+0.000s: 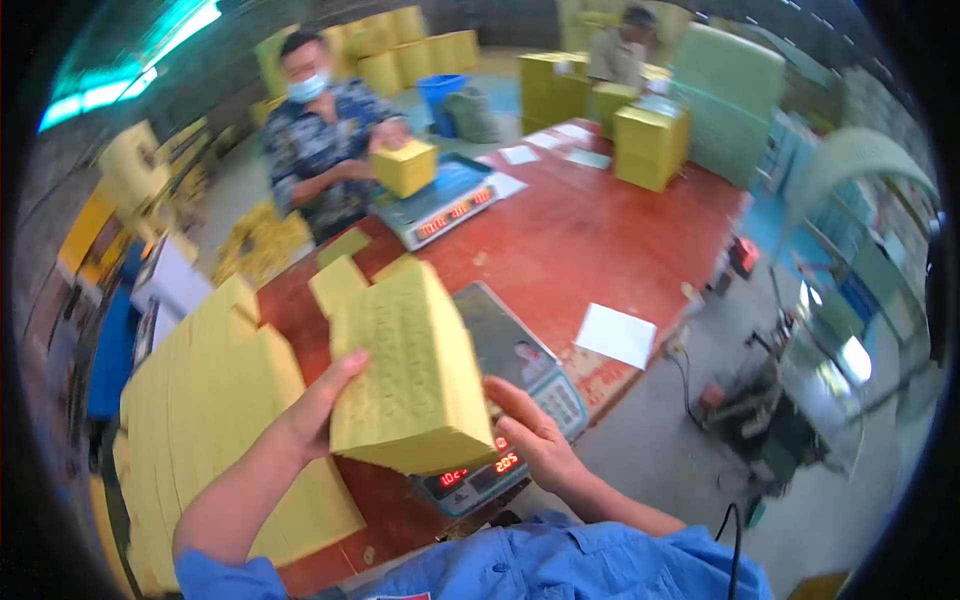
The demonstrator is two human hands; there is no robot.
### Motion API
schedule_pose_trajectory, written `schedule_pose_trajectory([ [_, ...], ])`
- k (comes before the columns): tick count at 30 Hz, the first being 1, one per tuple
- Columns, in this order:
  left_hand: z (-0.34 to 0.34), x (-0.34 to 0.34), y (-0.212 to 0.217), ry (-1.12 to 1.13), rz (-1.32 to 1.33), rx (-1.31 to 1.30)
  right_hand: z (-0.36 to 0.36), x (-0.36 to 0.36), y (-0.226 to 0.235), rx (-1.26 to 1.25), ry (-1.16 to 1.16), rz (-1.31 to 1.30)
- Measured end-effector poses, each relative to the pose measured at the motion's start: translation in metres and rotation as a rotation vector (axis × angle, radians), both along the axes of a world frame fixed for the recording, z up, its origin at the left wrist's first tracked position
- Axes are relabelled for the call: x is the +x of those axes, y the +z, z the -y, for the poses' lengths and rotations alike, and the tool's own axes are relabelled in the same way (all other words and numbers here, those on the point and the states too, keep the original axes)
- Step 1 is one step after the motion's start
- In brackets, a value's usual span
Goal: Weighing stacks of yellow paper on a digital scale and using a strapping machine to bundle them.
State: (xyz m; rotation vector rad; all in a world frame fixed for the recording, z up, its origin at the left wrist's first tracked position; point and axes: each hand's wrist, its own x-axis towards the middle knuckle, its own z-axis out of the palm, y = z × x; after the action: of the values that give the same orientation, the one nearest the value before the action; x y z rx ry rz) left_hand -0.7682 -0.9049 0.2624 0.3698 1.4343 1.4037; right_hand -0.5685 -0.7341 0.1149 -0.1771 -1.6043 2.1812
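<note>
Both forearms rise from the lower edge, blue sleeves pushed back, and meet around a thick yellow stack (415, 375) of paper sheets. The left hand (320, 405) lies flat against the stack's left side, fingers together and pointing up, thumb tucked behind; it presses rather than curls. The right hand (530, 435) comes in from the right, palm toward the stack's lower right corner, its fingers partly hidden behind the sheets, so how far they close cannot be told. Between the two palms the stack is held tilted, lifted just above a scale (515, 385) with red digits that sits at the near edge of the red table (580, 240).

A larger yellow pile (205, 420) fills the table's near left corner, just beside the left forearm. A white sheet (617, 333) lies near the right edge. Across the table, at the far left edge, another person rests a yellow block (405, 165) on a second scale (440, 205). Yellow boxes (650, 145) stand at the far right corner.
</note>
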Motion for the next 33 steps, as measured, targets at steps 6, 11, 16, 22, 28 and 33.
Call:
schedule_pose_trajectory([
  [6, -0.017, -0.026, -0.007, 0.015, -0.006, 0.004, 0.005, 0.025, -0.056, -0.308, 0.056, 0.379],
  [11, -0.02, -0.023, -0.016, 0.004, -0.013, 0.014, 0.006, 0.002, -0.056, -0.724, 0.256, 0.206],
  [16, -0.035, 0.028, -0.023, 0.188, -0.108, 0.099, -0.051, 0.026, -0.032, -0.414, 0.071, 0.282],
  [22, -0.185, 0.07, -0.022, 0.196, 0.039, 0.325, -0.233, 0.033, -0.012, -0.111, -0.099, 0.259],
  [28, -0.372, 0.073, -0.067, 0.15, 0.09, 0.299, -0.413, 0.034, -0.046, -0.18, -0.149, 0.364],
  [33, -0.523, 0.065, -0.103, 0.126, 0.131, 0.176, -0.564, 0.027, -0.089, -0.174, -0.088, 0.458],
])
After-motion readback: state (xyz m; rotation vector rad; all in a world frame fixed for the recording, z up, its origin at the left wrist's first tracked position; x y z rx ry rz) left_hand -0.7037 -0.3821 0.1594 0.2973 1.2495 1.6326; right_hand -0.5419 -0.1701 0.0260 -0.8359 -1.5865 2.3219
